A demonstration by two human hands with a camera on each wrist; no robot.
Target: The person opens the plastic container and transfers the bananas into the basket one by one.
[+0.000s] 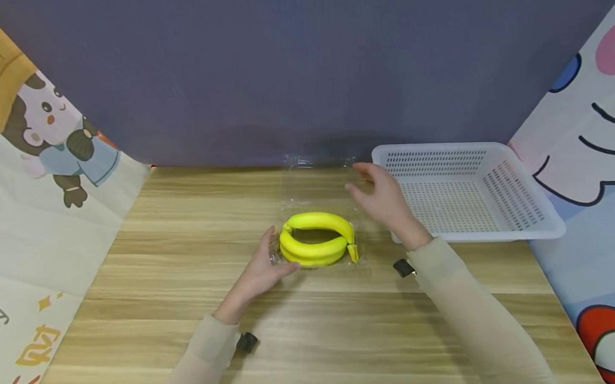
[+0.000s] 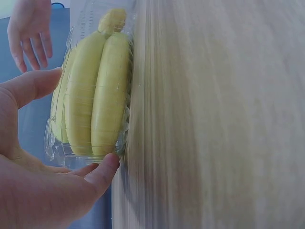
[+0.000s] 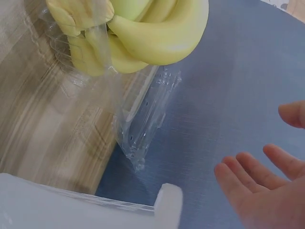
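A bunch of yellow bananas (image 1: 315, 251) lies in a clear plastic clamshell box (image 2: 53, 148) on the table. The box's transparent lid (image 1: 307, 183) is folded back toward the far wall. My left hand (image 1: 259, 271) is at the left end of the box, thumb and fingers spread; in the left wrist view a fingertip (image 2: 110, 164) touches its lower corner. My right hand (image 1: 384, 199) hovers to the right of the lid, between it and the white basket, fingers apart and holding nothing. The right wrist view shows this hand clear of the lid (image 3: 143, 129).
A white perforated plastic basket (image 1: 521, 229) stands at the right rear of the wooden table (image 1: 183, 235). Behind the table rises a dark blue-grey panel (image 1: 258, 71). Printed cartoon sheets (image 1: 1, 205) border both sides.
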